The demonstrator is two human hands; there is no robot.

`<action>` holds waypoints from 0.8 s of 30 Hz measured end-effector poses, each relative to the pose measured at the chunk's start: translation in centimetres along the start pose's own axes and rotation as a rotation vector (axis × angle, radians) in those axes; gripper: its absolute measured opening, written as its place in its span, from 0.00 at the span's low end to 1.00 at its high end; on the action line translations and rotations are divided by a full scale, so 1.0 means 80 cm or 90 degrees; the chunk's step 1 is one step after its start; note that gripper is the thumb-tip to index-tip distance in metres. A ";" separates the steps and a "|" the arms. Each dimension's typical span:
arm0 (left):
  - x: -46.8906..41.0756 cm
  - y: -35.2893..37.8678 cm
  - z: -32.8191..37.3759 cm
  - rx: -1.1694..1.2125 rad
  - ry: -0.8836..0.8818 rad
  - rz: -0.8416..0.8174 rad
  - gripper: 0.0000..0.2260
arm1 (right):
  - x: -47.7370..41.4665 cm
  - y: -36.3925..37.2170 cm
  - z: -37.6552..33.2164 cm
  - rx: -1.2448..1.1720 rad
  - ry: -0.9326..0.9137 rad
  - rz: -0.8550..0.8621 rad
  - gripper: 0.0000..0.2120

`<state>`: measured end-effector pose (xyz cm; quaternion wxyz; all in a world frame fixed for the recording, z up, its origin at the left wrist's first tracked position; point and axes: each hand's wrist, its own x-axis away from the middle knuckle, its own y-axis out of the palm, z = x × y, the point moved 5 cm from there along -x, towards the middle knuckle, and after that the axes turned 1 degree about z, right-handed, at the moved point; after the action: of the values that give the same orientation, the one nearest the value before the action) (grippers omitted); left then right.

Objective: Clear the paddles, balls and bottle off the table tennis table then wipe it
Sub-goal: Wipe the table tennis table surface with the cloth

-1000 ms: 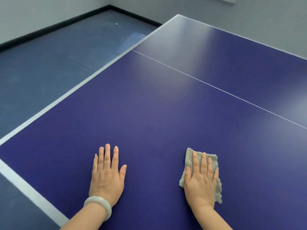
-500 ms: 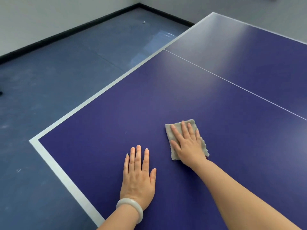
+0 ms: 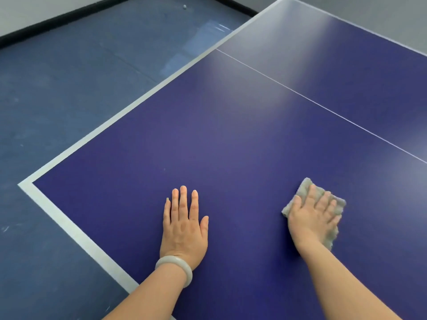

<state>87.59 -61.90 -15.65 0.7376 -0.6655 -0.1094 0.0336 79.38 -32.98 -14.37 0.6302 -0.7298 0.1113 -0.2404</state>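
The blue table tennis table (image 3: 231,139) fills most of the view, with white edge lines and a thin white centre line. My left hand (image 3: 183,224) lies flat on the surface near the table's front-left corner, fingers apart, holding nothing; a pale bangle sits on its wrist. My right hand (image 3: 310,218) presses flat on a grey-green cloth (image 3: 305,187) on the table to the right, and the cloth's edges show around the fingers. No paddles, balls or bottle are on the visible part of the table.
Blue-grey floor (image 3: 69,100) lies left of the table, bounded by a black skirting and a pale wall. A small white ball (image 3: 184,6) rests on the floor far back. The table's front-left corner (image 3: 25,184) is in view.
My right hand slid the cloth to the left and forward, then back to the right. My left hand stayed flat on the table. The head view turned left, showing the table corner.
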 end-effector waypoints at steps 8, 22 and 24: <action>0.001 0.001 -0.001 0.005 0.007 0.011 0.31 | 0.163 0.049 0.030 0.085 -0.502 -0.010 0.28; 0.040 -0.015 -0.025 0.085 0.007 0.006 0.31 | 0.174 0.028 0.111 0.021 -0.081 0.027 0.27; 0.073 -0.012 -0.037 0.091 -0.049 0.018 0.33 | 0.177 0.035 0.063 0.020 -0.170 -0.007 0.28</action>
<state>93.83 -63.79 -14.28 0.7779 -0.6107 -0.1255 0.0777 94.43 -35.70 -14.58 0.6497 -0.7457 0.0187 -0.1462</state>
